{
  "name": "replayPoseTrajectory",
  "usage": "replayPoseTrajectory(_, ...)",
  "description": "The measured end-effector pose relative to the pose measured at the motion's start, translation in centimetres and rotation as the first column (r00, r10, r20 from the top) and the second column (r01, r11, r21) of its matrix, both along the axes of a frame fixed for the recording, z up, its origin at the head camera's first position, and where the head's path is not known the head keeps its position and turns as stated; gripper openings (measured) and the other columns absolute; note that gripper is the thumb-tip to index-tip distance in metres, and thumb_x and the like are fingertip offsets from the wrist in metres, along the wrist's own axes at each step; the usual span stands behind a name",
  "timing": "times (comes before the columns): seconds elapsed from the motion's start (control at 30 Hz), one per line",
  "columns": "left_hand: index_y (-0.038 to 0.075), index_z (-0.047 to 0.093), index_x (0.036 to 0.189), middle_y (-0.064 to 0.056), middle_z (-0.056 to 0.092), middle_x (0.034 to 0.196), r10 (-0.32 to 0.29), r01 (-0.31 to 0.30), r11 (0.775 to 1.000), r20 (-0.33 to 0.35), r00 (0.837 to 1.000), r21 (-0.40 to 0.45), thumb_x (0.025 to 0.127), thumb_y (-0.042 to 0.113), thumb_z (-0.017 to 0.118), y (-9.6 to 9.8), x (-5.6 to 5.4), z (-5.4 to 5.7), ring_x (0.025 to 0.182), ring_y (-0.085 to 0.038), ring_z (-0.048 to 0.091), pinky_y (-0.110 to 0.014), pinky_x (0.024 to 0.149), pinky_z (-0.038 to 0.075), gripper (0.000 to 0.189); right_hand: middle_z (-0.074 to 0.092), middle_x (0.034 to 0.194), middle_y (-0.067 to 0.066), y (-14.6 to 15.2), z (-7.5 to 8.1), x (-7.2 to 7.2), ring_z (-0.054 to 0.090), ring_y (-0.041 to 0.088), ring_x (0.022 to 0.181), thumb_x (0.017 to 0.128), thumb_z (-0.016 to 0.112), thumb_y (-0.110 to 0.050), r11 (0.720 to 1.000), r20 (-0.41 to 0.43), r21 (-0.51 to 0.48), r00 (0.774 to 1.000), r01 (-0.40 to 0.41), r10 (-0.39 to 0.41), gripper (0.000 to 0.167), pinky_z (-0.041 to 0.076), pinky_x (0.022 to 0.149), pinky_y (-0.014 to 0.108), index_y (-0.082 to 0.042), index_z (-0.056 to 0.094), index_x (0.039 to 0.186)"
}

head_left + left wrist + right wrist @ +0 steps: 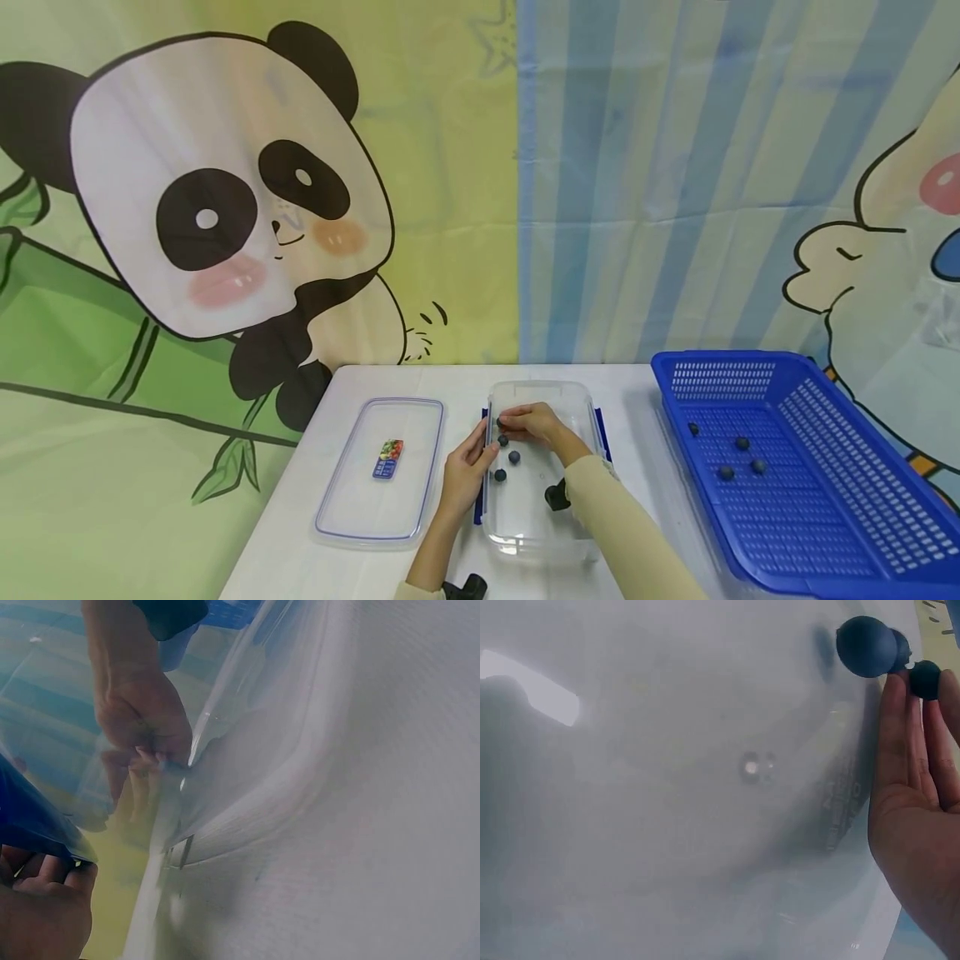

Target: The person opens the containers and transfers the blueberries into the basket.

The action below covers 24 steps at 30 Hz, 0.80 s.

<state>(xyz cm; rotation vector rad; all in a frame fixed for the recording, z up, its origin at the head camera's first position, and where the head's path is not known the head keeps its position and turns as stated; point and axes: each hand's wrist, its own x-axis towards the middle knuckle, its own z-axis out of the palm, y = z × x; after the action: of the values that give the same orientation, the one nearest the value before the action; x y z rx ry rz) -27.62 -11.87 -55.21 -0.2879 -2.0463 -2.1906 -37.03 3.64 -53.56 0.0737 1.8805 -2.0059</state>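
Observation:
A clear plastic food container [540,525] with blue side latches stands on the table. Inside, along its left wall, lie a few blueberries [514,457]. My left hand [465,475] grips that wall; in the left wrist view its curled fingers [52,870] are at the blue latch [34,817]. My right hand [534,423] reaches into the container near the far left corner. Its thumb and fingers pinch a blueberry [925,679], seen in the right wrist view, with a larger-looking blueberry [866,646] close to the fingertips.
A clear lid [352,500] with a blue seal and a small label [387,460] lies to the left. On the right stands a blue basket [810,533] holding several blueberries [742,443]. A printed curtain [450,208] hangs behind the white table [288,533].

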Motion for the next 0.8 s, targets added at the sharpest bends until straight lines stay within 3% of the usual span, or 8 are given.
replayPoseTrajectory(0.3,0.002,0.041,0.136,-0.014,0.038,0.14,0.02,-0.02,1.0,0.048,0.999,-0.02,0.089,0.018,0.063,0.1,0.0,0.2,0.127,-0.023,0.037,-0.023,0.101,0.034,0.055,0.067,0.098,0.018,0.7,1.3,-0.1,0.066,0.022,0.086,0.085,0.062,0.002,0.999,-0.035,-0.014,0.999,-0.04,0.039,0.028,0.055,0.08,0.032,0.013,0.059,0.111)
replayPoseTrajectory(0.43,-0.003,0.04,0.136,-0.018,0.038,0.138,0.007,-0.006,1.0,0.046,0.999,-0.021,0.089,0.015,0.062,0.0,0.6,1.4,0.127,-0.028,0.036,-0.028,0.102,0.033,0.055,0.066,0.101,0.018,1.8,2.8,-0.2,0.065,0.023,0.089,0.086,0.06,0.004,0.994,-0.02,-0.008,0.993,-0.112,0.112,0.029,0.054,0.083,0.034,0.013,0.058,0.114)
replayPoseTrajectory(0.57,-0.007,0.038,0.136,-0.021,0.037,0.138,0.002,0.0,0.999,0.041,0.999,-0.043,0.089,0.016,0.062,0.1,1.5,2.8,0.127,-0.03,0.036,-0.032,0.103,0.032,0.057,0.066,0.102,0.016,4.2,4.7,-0.3,0.065,0.023,0.092,0.087,0.059,0.003,0.983,0.018,-0.016,0.983,-0.182,0.182,0.031,0.05,0.089,0.038,0.011,0.057,0.117)
replayPoseTrajectory(0.8,-0.005,0.036,0.137,-0.017,0.035,0.141,-0.014,0.017,0.999,0.068,0.998,-0.043,0.09,0.018,0.062,-0.1,1.6,3.0,0.13,-0.027,0.033,-0.026,0.102,0.031,0.059,0.064,0.107,0.016,9.9,7.4,1.1,0.062,0.025,0.099,0.09,0.055,0.002,0.954,-0.036,-0.083,0.957,-0.289,0.287,0.034,0.04,0.099,0.043,0.012,0.052,0.122)
